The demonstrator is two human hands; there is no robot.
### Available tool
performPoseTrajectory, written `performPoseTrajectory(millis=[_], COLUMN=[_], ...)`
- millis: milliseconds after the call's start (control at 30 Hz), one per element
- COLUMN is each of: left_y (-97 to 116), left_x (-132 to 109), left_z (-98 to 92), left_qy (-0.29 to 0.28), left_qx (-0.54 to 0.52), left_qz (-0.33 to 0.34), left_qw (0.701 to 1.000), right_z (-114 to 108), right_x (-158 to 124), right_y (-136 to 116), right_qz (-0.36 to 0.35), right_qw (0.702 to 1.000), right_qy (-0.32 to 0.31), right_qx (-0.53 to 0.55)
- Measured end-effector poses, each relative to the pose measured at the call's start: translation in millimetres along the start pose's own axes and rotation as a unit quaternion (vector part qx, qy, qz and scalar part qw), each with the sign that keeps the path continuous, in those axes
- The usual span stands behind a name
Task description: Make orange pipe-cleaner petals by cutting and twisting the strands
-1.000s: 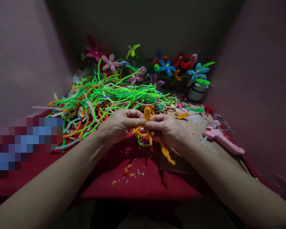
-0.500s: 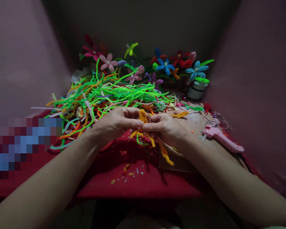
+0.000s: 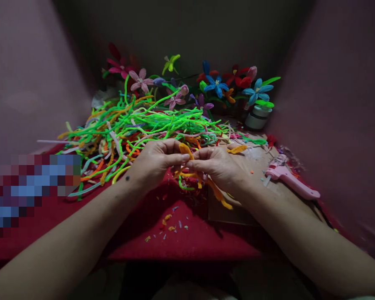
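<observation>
Head view: orange strip (image 3: 184,149), pinched in grip of left hand (image 3: 154,163) and right hand (image 3: 220,166); pile (image 3: 162,124) behind strip.

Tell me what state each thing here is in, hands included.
Left hand: pinching the orange fuzzy piece
Right hand: pinching it too
Orange fuzzy piece: tilted, partly hidden
Fuzzy stems: tangled in a loose pile
Light-blue flower: petals spread
Pink glue gun: lying down, unheld
Scraps: scattered on red cloth

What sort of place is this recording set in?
Probably a craft workspace, judging by the heap of fuzzy stems, the fuzzy flowers behind it, and what looks like a pink glue gun on the right.
</observation>
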State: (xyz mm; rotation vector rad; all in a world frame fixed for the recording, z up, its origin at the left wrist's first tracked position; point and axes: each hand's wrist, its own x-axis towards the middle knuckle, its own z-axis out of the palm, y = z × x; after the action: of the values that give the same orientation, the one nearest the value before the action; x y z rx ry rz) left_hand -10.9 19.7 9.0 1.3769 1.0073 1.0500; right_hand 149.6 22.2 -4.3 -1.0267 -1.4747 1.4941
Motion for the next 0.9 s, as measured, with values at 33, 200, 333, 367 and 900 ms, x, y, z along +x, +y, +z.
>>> performPoseTrajectory(millis=[33, 200, 333, 367, 900], left_y=[-1, -2, 1, 2, 2], left_x=[-2, -5, -1, 0, -4], left_z=[3.7, 11.4, 2.4, 0.3, 5.7], left_qy=[0.024, 0.081, -0.013, -0.026, 0.085], left_qx=[0.013, 0.048, 0.034, 0.044, 0.201], left_qz=[0.009, 0.052, 0.029, 0.021, 0.068], left_qw=[1.0, 0.994, 0.999, 0.998, 0.974], right_z=[1, 1, 0, 0, 9], right_x=[0, -1, 0, 0, -3], right_y=[1, 2, 0, 0, 2], right_qz=[0.006, 0.022, 0.028, 0.032, 0.056], right_qw=[1.0, 0.999, 0.999, 0.999, 0.996], right_qy=[0.002, 0.003, -0.006, -0.008, -0.013], right_qx=[0.01, 0.042, 0.028, 0.03, 0.064])
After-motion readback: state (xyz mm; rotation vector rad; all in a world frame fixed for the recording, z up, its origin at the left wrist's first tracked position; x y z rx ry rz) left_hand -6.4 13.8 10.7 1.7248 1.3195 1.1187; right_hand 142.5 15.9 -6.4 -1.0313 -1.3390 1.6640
